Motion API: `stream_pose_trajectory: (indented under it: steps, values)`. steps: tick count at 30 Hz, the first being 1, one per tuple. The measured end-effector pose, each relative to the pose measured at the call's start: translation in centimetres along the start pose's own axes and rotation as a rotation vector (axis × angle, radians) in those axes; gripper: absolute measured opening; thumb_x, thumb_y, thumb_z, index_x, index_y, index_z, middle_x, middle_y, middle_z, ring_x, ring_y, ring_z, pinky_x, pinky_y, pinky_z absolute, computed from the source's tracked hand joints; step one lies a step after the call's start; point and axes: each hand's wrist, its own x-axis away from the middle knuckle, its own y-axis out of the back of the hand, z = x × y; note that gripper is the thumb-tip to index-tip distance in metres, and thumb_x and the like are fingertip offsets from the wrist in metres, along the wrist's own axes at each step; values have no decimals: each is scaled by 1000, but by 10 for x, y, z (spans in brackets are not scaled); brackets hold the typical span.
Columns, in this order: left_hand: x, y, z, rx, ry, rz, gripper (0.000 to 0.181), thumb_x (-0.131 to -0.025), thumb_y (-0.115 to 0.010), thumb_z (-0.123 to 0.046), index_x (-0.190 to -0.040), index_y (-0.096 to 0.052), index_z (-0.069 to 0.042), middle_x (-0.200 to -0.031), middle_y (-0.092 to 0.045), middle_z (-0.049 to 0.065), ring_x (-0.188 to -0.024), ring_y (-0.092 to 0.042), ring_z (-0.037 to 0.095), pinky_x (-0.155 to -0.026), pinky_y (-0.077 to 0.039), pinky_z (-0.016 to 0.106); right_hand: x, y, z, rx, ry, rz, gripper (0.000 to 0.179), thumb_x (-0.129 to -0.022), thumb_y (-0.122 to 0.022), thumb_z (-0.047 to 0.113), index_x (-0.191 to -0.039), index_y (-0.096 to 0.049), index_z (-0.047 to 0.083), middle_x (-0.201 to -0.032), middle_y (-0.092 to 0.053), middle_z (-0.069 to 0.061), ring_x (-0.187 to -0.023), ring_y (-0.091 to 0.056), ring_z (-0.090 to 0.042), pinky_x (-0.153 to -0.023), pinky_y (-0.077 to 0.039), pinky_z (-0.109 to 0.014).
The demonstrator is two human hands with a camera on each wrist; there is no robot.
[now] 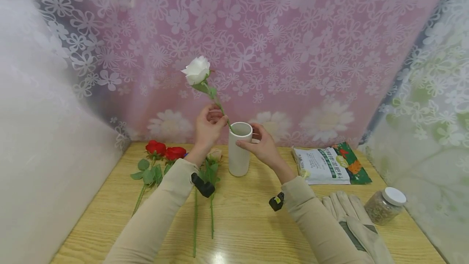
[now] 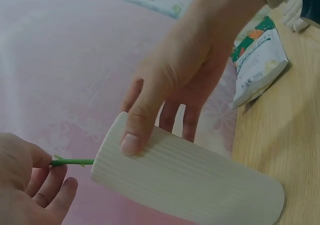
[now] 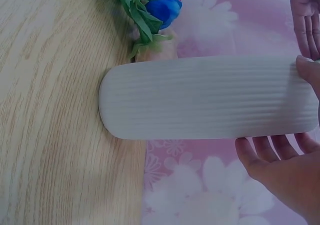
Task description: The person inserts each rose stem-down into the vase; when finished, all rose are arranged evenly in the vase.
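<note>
A white rose [image 1: 196, 71] leans up and to the left, its green stem [image 2: 75, 161] pinched between the thumb and fingers of my left hand [image 1: 209, 129]. The lower end of that stem passes into the mouth of a white ribbed vase [image 1: 239, 156] and is hidden inside. Upright on the table, the vase is held near its rim by my right hand [image 1: 264, 146], thumb on the near side and fingers round the far side. In the right wrist view the vase's ribbed wall [image 3: 200, 97] fills the middle.
Two red roses [image 1: 155, 148], a blue flower [image 3: 165, 9] and a pale peach rose [image 1: 215, 155] lie at the left, partly behind my left arm. On the right are a printed bag [image 1: 329, 164], pale work gloves [image 1: 353, 223] and a white-lidded jar [image 1: 385, 206].
</note>
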Motion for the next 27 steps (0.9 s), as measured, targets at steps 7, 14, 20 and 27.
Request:
stream_pose_trajectory:
  steps: [7, 14, 20, 27]
  values:
    - [3, -3, 4, -118, -40, 64, 32, -97, -72, -1, -128, -64, 2, -104, -72, 24, -94, -72, 41, -76, -58, 23, 0, 0, 1, 1, -27, 9, 81, -92, -85, 30, -158, -42, 15, -149, -56, -15, -136, -56, -38, -109, -53, -58]
    - [1, -6, 4, -181, -89, 82, 31, -98, -72, -3, -128, -65, 1, -104, -74, 25, -93, -73, 37, -81, -61, 33, 1, 1, 10, 0, -59, 26, 83, -93, -83, 24, -161, -37, 10, -153, -52, -21, -138, -53, -44, -109, -52, -61]
    - [3, -10, 6, -232, -100, 116, 32, -97, -73, -1, -127, -67, 3, -104, -76, 26, -95, -74, 39, -90, -63, 46, 12, 3, 35, -5, -57, 41, 78, -95, -81, 18, -159, -39, 4, -150, -53, -24, -137, -54, -44, -108, -54, -59]
    - [7, -11, 10, -308, -78, 171, 27, -100, -71, -9, -126, -70, -1, -108, -76, 21, -100, -74, 34, -93, -62, 47, 15, 4, 37, -5, -47, 43, 77, -95, -81, 20, -158, -40, 6, -151, -53, -21, -137, -54, -43, -108, -54, -58]
